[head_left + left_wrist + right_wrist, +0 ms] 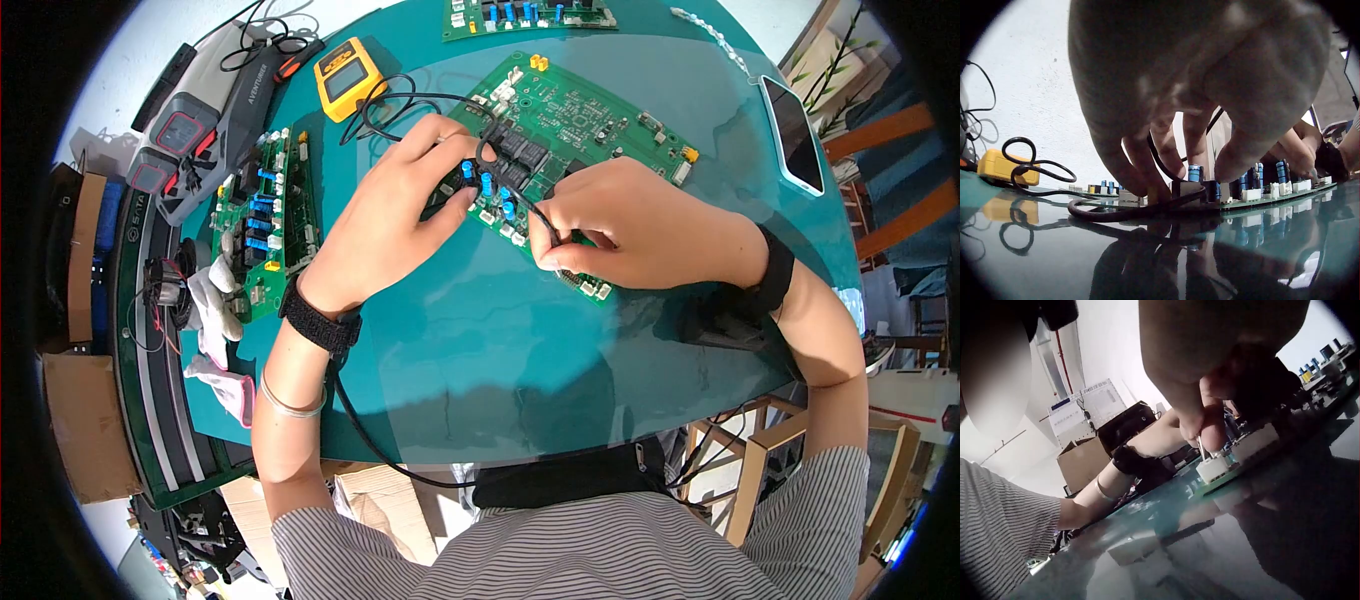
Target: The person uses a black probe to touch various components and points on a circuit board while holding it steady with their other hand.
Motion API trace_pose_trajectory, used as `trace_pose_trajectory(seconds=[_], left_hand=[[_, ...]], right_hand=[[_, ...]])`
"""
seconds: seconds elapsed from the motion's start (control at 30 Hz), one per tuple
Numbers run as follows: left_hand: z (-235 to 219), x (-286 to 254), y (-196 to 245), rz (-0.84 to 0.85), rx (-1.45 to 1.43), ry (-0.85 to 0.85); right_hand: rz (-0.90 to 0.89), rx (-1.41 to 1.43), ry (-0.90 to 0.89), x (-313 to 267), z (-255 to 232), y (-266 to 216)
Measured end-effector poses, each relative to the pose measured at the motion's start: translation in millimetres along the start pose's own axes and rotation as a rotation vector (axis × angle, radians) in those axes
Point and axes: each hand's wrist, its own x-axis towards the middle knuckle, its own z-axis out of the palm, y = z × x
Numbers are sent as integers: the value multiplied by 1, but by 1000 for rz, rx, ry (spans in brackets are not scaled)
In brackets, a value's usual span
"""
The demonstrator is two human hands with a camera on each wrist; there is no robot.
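Note:
A large green circuit board (590,110) with black relays and blue capacitors lies on the teal mat. My left hand (405,200) bends over its near left end, thumb and fingers curled round the parts there; in the left wrist view the fingertips (1194,159) come down beside a blue capacitor (1194,173). At the board's near right edge, my right hand (630,225) pinches a black test lead (545,222). The right wrist view shows its thin metal tip (1202,449) at a white connector (1212,467). Fingers hide the rest of its grip.
A yellow handheld meter (349,80) with looped black cable stands at the back left. More circuit boards lie to the left (262,215) and at the back (530,18). Gloves (212,315) and a grey-black case (215,120) are further left. A phone (792,135) lies at the right.

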Motion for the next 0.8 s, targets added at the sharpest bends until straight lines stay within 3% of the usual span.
trace_pose_trajectory(seconds=[0.33, 0.53, 0.8], left_hand=[[1, 0, -1, -1, 0, 4], [0, -1, -1, 4, 0, 0], [0, 0, 1, 0, -9, 3]], right_hand=[[-50, -79, 62, 0, 7, 1], [27, 48, -61, 1, -4, -3], [-34, -86, 50, 0, 8, 0]])
